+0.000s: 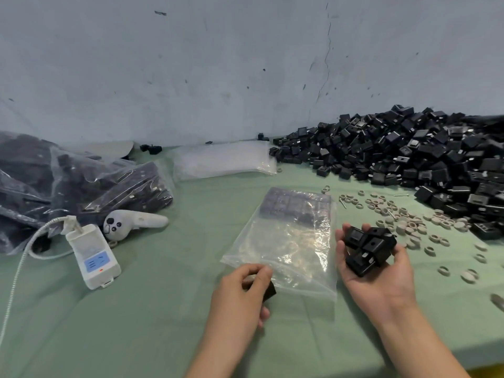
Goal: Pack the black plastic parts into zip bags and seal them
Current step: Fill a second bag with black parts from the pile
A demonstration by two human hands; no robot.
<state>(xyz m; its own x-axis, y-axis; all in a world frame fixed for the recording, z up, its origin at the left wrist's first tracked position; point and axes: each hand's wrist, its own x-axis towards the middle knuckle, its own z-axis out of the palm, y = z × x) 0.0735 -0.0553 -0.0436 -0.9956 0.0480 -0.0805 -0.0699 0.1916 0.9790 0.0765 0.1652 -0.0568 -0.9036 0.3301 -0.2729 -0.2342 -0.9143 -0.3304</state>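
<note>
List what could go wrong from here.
1. The right hand cups a loose cluster of parts; some might slip off the palm before reaching the zip bag.
2. The left hand grips one part, so the bag's mouth seems unheld and may not take the load.
3. Grey rings lie nearby and could get swept in.

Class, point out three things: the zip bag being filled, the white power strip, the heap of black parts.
zip bag [286,241]: head view, its clear middle.
power strip [92,257]: head view, its top face.
heap of black parts [409,156]: head view, the heap's centre.
</note>
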